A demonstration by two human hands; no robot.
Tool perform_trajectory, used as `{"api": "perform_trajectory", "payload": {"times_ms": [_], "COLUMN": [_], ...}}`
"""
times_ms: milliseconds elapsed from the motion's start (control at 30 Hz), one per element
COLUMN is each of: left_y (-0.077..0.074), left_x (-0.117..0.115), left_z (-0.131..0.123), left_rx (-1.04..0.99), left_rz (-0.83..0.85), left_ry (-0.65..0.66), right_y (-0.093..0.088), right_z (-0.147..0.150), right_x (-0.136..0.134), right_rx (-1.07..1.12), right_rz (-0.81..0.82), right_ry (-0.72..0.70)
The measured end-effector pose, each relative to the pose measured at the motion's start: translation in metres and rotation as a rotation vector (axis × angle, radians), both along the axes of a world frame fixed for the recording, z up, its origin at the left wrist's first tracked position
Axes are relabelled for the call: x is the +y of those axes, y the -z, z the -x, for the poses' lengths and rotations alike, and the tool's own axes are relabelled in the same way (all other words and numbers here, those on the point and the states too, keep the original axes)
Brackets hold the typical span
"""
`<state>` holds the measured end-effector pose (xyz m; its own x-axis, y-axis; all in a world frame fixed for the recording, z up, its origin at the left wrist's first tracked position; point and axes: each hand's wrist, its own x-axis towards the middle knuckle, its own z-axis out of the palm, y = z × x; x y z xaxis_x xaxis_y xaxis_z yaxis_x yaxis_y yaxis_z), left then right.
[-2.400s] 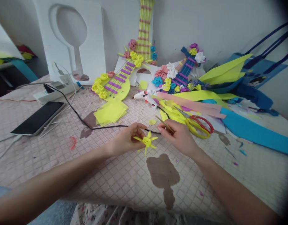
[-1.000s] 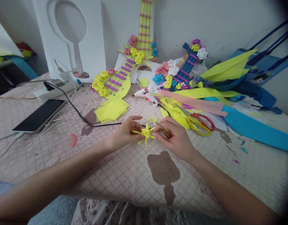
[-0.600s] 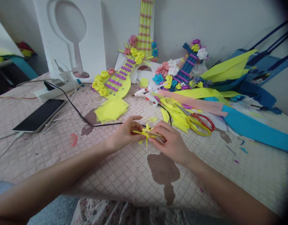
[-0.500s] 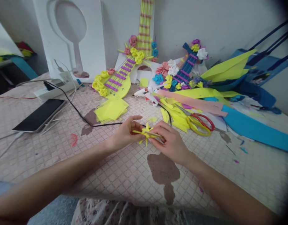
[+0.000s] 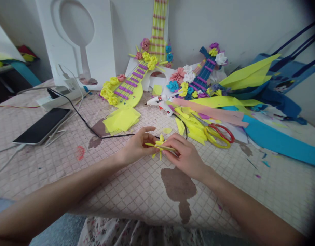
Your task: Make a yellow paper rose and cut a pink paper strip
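My left hand (image 5: 142,145) pinches a yellow paper flower (image 5: 160,143) with narrow, strip-like petals between thumb and fingers, its other fingers raised. From the right, my right hand (image 5: 181,152) is closed on a thin wooden stick (image 5: 167,148), whose tip lies against the flower's middle. Both hands are close together just above the table. Beyond them lies a stack of yellow paper squares (image 5: 123,119), and a small yellow scrap (image 5: 167,131) rests between the two.
A white glue gun (image 5: 160,102) lies behind the hands, its black cord running across the table. Scissors (image 5: 219,135) and coloured paper strips (image 5: 280,138) are to the right. Paper guitars (image 5: 132,87) with flowers lean at the wall. A phone (image 5: 43,126) and power strip (image 5: 61,95) sit left.
The stick has tilted slightly across the flower, and the petals have shifted a little between my fingers. Both hands stay in nearly the same place.
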<state>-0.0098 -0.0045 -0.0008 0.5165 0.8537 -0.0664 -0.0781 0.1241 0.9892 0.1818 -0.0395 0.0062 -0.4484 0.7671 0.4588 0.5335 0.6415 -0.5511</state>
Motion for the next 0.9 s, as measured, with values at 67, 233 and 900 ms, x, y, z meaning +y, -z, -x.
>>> {"api": "perform_trajectory", "payload": {"times_ms": [67,233,900], "left_y": [0.0,0.0,0.003], "left_x": [0.0,0.001,0.002], "left_z": [0.0,0.001,0.001], "left_rx": [-0.002,-0.008,-0.027], "left_rz": [0.0,0.005,-0.01], "left_ry": [-0.004,0.003,-0.014], "right_y": [-0.001,-0.007,-0.002], "right_z": [0.0,-0.003,-0.01], "right_x": [0.0,0.002,0.012], "right_rx": [-0.003,0.061,0.02], "right_rz": [0.01,-0.023,0.045], "right_ry": [-0.004,0.082,0.14]}}
